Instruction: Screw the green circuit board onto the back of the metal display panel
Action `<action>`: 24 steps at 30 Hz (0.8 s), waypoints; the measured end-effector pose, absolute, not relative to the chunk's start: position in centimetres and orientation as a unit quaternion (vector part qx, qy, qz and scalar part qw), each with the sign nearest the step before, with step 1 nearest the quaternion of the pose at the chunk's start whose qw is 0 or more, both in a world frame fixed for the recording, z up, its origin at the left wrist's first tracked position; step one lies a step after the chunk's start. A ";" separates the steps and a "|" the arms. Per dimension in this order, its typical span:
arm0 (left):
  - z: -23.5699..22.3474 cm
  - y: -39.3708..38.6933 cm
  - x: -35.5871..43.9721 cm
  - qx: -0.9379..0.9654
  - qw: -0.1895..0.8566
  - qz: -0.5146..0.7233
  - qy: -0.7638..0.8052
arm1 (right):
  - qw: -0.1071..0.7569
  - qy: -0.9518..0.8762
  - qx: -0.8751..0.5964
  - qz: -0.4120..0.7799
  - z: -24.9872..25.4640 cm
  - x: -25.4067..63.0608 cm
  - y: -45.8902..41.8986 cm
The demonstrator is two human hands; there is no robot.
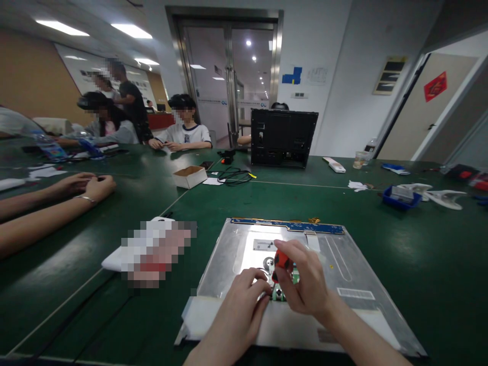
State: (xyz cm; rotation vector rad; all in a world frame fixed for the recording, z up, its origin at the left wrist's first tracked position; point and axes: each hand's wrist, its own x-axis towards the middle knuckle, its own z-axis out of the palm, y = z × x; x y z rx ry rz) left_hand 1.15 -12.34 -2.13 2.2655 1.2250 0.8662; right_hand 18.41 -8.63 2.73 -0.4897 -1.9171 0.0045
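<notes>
A flat metal display panel (pixel 354 274) lies back side up on the green table, with a blue circuit strip (pixel 259 224) along its far edge. My right hand (pixel 308 279) is closed around the red and black handle of a screwdriver (pixel 281 258), held over the panel's middle. Below the handle, a small green circuit board (pixel 279 296) shows partly between my hands. My left hand (pixel 246 300) rests on the panel at the board's left side, fingers bent and pressed together. Whatever its fingertips pinch is hidden. The screwdriver's tip cannot be made out clearly.
Left of the panel lies a white object (pixel 112 260), partly blurred out. Beyond stand an open cardboard box (pixel 189 178), black cables (pixel 238 176) and a black monitor housing (pixel 284 137). A blue tray (pixel 400 198) sits at right. Another person's hands (pixel 93 187) are at left.
</notes>
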 end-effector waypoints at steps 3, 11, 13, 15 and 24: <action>-2.3 -12.4 1.1 0.812 0.211 0.314 0.443 | 0.563 -0.798 -0.214 -0.023 2.6 18.3 -8.6; -2.4 -12.3 1.1 0.812 0.220 0.318 0.438 | 0.548 -0.814 -0.192 0.005 3.0 18.5 -8.8; -2.3 -12.3 1.1 0.812 0.221 0.316 0.439 | 0.546 -0.815 -0.194 0.014 3.0 18.5 -8.8; -2.3 -12.3 1.1 0.812 0.216 0.317 0.441 | 0.549 -0.811 -0.202 0.012 2.9 18.5 -8.7; -2.6 -12.3 1.1 0.811 0.219 0.317 0.440 | 0.556 -0.802 -0.215 -0.031 2.7 18.2 -8.6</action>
